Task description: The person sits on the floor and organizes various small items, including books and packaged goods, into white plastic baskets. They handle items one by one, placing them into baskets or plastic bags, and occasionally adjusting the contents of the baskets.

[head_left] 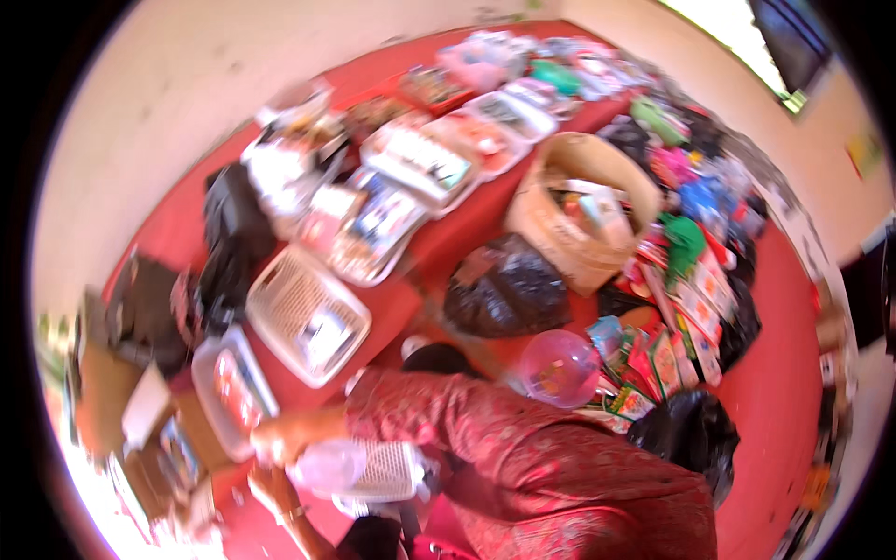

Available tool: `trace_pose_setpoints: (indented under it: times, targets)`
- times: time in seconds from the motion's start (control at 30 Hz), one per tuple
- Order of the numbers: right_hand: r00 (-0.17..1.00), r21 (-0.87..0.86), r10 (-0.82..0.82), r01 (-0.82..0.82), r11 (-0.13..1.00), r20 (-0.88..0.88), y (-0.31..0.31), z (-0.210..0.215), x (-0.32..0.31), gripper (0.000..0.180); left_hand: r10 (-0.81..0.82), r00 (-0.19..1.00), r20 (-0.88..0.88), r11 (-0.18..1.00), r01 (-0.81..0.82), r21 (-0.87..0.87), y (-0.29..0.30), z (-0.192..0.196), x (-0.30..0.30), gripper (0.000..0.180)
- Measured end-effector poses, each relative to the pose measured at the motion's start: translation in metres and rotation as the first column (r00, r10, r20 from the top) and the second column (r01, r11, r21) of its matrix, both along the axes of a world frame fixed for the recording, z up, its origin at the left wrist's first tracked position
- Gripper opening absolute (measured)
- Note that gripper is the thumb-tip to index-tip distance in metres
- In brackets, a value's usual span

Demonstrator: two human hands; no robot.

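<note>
Blur stops me, watching remotely, from telling how far the right hand [277,441] or the left hand [268,485] is open, or what either grips. One red-orange package [235,392] lies just beyond the right hand's fingers, inside a pale bin [207,387]. One clear tub [333,467] sits just beside that hand. Farther off, I count one white basket [285,285] holding a pale packet [327,334], and one brown round carton [555,247] holding assorted packets [602,217].
</note>
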State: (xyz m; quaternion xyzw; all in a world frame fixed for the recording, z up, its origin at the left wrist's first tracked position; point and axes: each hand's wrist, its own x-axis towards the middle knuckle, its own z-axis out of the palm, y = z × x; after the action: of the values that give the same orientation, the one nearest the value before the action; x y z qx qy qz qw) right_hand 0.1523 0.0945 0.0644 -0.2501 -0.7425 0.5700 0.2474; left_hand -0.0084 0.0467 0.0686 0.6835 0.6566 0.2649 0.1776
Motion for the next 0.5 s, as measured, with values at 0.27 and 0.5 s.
trace_pose_setpoints:
  times: [0.27, 0.5]
  targets:
    - [0.987, 0.034, -0.15, 0.152, 0.988, -0.05, 0.017, 0.056, 0.033, 0.018, 0.042, 0.765, 0.643, 0.88, 0.277, -0.386, 0.005, 0.074, -0.027, 0.024]
    - [0.979, -0.019, 0.11, -0.109, 0.994, 0.169, 0.01, 0.1, 0.053, 0.009, 0.286, 0.482, 0.828, 0.928, 0.077, -0.366, -0.005, 0.061, -0.07, 0.026]
